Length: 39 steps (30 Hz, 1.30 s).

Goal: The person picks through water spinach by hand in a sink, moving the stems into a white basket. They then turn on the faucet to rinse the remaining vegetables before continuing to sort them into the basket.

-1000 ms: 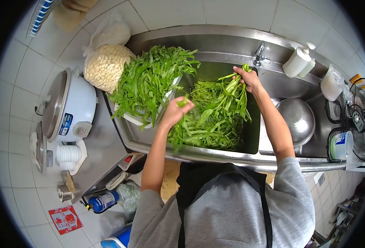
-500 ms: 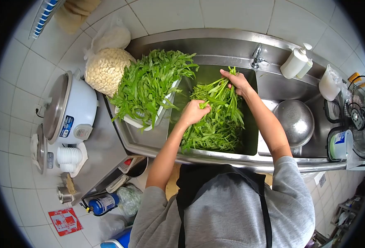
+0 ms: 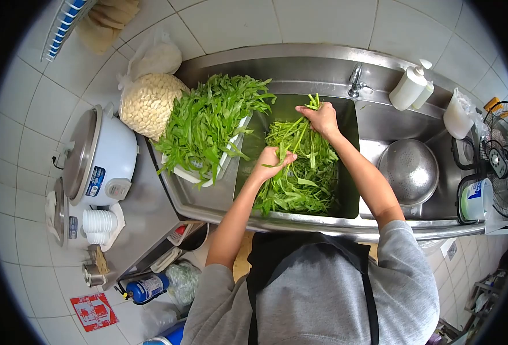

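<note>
Over the sink basin (image 3: 348,190), my right hand (image 3: 323,119) is closed round the stem ends of a bunch of leafy greens. My left hand (image 3: 273,164) pinches a few stems lower on the left side. Beneath both hands, more loose greens (image 3: 300,192) fill much of the basin. Left of the basin, a white basket (image 3: 228,161) is heaped with long green leaves (image 3: 214,115).
A steel colander (image 3: 409,171) lies upside down in the right basin. The faucet (image 3: 356,80) and a pump bottle (image 3: 408,87) stand at the back. A bag of pale cloves (image 3: 150,103) and a cooker (image 3: 107,155) are on the left.
My right hand has shifted slightly left with the stems. My left hand has moved a little down and its fingers are less tightly curled.
</note>
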### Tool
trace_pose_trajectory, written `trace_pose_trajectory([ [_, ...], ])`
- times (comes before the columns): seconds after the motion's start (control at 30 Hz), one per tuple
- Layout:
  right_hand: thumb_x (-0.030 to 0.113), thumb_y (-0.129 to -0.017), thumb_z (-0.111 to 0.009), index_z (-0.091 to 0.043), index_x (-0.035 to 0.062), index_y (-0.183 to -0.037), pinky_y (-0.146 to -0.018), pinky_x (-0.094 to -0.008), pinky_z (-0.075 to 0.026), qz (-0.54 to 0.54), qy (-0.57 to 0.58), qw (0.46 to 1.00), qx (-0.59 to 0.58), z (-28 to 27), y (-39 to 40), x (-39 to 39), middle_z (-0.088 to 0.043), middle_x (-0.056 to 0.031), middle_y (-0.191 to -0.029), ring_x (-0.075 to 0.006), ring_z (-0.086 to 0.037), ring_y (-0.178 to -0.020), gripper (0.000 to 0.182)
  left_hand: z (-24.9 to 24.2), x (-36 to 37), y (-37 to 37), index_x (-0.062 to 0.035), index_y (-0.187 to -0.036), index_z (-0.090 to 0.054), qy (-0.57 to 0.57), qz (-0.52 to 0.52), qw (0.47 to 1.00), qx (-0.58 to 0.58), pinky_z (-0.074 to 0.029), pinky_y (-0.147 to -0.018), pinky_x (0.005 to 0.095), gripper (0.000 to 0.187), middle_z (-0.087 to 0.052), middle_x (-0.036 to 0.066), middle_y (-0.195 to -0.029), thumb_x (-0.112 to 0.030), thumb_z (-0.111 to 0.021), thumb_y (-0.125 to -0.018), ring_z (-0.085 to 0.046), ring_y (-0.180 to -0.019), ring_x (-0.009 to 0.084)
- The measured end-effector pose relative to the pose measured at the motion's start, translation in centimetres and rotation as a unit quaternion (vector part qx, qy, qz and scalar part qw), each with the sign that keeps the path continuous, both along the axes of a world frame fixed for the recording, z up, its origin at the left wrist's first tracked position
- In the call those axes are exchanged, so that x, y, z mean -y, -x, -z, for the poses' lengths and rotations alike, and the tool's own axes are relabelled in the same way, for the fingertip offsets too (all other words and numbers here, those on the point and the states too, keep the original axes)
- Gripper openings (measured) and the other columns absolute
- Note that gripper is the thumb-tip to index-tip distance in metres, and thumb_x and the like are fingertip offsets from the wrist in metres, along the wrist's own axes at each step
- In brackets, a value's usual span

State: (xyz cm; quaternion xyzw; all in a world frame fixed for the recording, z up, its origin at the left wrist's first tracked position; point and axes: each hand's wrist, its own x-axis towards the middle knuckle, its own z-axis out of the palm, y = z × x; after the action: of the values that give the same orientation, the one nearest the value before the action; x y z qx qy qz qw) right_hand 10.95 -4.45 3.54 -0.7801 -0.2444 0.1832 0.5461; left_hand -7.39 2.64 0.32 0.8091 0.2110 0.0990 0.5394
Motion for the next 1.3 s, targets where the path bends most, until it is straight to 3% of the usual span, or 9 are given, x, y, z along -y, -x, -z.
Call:
trace_pose_trajectory([
  [0.07, 0.032, -0.072, -0.073, -0.059, 0.0008, -0.062, -0.035, -0.0256, -0.036, -0.020, 0.023, 1.000, -0.006, -0.3, -0.1, 0.0, -0.047, 0.0009, -0.044, -0.0075, -0.045, -0.034, 0.036, -0.9, 0.2, -0.2, 0.0015, -0.083, -0.064, -0.182, -0.045, 0.971, -0.148, -0.047, -0.062, 0.0299, 0.029, -0.067, 0.009, -0.081, -0.028, -0.065, -0.080, -0.061, -0.065, 0.0163],
  [0.13, 0.038, -0.070, -0.072, -0.065, -0.0004, -0.069, -0.043, -0.0288, -0.045, -0.064, 0.033, 0.997, -0.003, -0.3, -0.5, 0.0, -0.057, -0.0068, -0.049, -0.0127, -0.054, -0.038, 0.039, -0.4, -0.1, 0.1, 0.0029, -0.083, -0.064, -0.184, -0.052, 0.970, -0.149, -0.047, -0.062, 0.0296, 0.027, -0.067, 0.010, -0.080, -0.024, -0.063, -0.082, -0.061, -0.067, 0.0156],
  [0.2, 0.042, -0.071, -0.071, -0.065, -0.0006, -0.073, -0.043, -0.0281, -0.044, -0.081, 0.025, 0.996, -0.015, -0.4, -1.2, 0.1, -0.055, -0.0059, -0.050, -0.0116, -0.054, -0.040, 0.043, 0.5, -1.2, 0.8, 0.0018, -0.084, -0.064, -0.112, 0.061, 0.990, 0.055, -0.046, -0.059, 0.0270, 0.025, -0.066, 0.008, -0.074, -0.023, -0.060, -0.084, -0.059, -0.063, 0.0130],
  [0.33, 0.043, -0.070, -0.072, -0.065, -0.0011, -0.078, -0.051, -0.0296, -0.045, -0.176, 0.011, 0.984, -0.014, -1.3, -1.3, 0.3, -0.058, -0.0088, -0.058, -0.0113, -0.056, -0.051, 0.045, -0.7, -2.4, 2.3, -0.0007, -0.087, -0.062, 0.090, 0.163, 0.982, -0.011, -0.038, -0.050, 0.0217, 0.027, -0.057, 0.000, -0.066, -0.026, -0.051, -0.089, -0.046, -0.053, 0.0052],
  [0.43, 0.042, -0.066, -0.074, -0.064, -0.0032, -0.084, -0.073, -0.0342, -0.047, -0.249, 0.016, 0.965, 0.078, -1.2, -1.7, -0.4, -0.065, -0.0153, -0.076, -0.0224, -0.062, -0.073, 0.050, -0.8, -1.6, 2.9, -0.0017, -0.083, -0.060, 0.139, 0.126, 0.982, -0.008, -0.036, -0.046, 0.0208, 0.030, -0.056, 0.000, -0.068, -0.030, -0.051, -0.088, -0.044, -0.051, 0.0040],
  [0.63, 0.045, -0.064, -0.074, -0.064, -0.0029, -0.085, -0.073, -0.0371, -0.047, -0.230, 0.057, 0.965, 0.114, -1.5, -1.4, -1.3, -0.064, -0.0181, -0.076, -0.0271, -0.063, -0.074, 0.053, -1.5, -1.9, 1.9, -0.0032, -0.081, -0.061, 0.232, 0.110, 0.964, -0.070, -0.035, -0.042, 0.0206, 0.025, -0.059, 0.002, -0.072, -0.027, -0.056, -0.085, -0.042, -0.049, 0.0039],
  [0.93, 0.044, -0.065, -0.074, -0.064, -0.0010, -0.076, -0.063, -0.0356, -0.047, -0.201, 0.053, 0.975, 0.081, -1.8, -0.4, -1.5, -0.061, -0.0141, -0.063, -0.0217, -0.059, -0.060, 0.048, -0.5, -2.0, 0.5, -0.0036, -0.112, -0.056, 0.254, 0.098, 0.962, 0.017, -0.035, -0.051, 0.0194, 0.036, -0.042, -0.003, -0.060, -0.030, -0.039, -0.093, -0.041, -0.054, 0.0049],
  [1.13, 0.042, -0.068, -0.073, -0.062, -0.0014, -0.074, -0.062, -0.0364, -0.047, -0.167, -0.031, 0.981, 0.089, -1.1, 1.1, -1.7, -0.059, -0.0146, -0.061, -0.0223, -0.057, -0.057, 0.045, 1.5, -2.0, -0.6, -0.0064, -0.095, -0.058, 0.352, 0.063, 0.934, -0.003, -0.033, -0.047, 0.0226, 0.038, -0.047, -0.001, -0.061, -0.042, -0.047, -0.086, -0.041, -0.051, 0.0073],
  [1.3, 0.039, -0.073, -0.069, -0.064, 0.0016, -0.077, -0.055, -0.0415, -0.046, -0.082, -0.014, 0.969, 0.231, -0.1, 2.6, -1.7, -0.058, -0.0202, -0.061, -0.0389, -0.057, -0.060, 0.038, 2.3, -1.3, -1.5, -0.0045, -0.078, -0.057, 0.233, -0.143, 0.961, 0.034, -0.032, -0.046, 0.0249, 0.031, -0.049, 0.000, -0.056, -0.033, -0.048, -0.082, -0.042, -0.047, 0.0097],
])
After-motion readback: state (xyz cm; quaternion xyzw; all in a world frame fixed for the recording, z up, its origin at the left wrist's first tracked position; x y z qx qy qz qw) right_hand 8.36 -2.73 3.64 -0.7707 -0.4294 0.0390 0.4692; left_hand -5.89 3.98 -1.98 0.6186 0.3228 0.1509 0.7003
